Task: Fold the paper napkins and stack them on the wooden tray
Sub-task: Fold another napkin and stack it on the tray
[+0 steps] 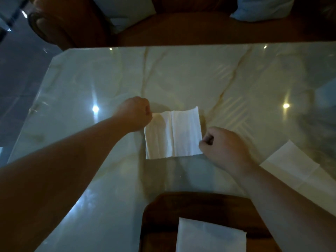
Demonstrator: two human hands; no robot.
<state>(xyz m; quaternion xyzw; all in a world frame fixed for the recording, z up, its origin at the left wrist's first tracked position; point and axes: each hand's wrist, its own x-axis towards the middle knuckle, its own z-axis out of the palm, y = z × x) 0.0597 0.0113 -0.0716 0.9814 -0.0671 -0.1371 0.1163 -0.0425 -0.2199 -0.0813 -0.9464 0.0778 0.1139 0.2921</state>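
A white paper napkin [173,133] lies spread on the marble table, with a crease down its middle. My left hand [134,113] pinches its far left corner. My right hand [221,144] pinches its right edge near the lower corner. The dark wooden tray [160,211] sits at the near edge, and a folded napkin [209,235] rests on it. Another unfolded napkin [294,164] lies to the right, partly under my right forearm.
The glossy marble table [91,84] reflects ceiling lights. Beyond its far edge stands a wooden sofa [181,28] with pale cushions [261,8]. The tiled floor [21,70] shows at the left.
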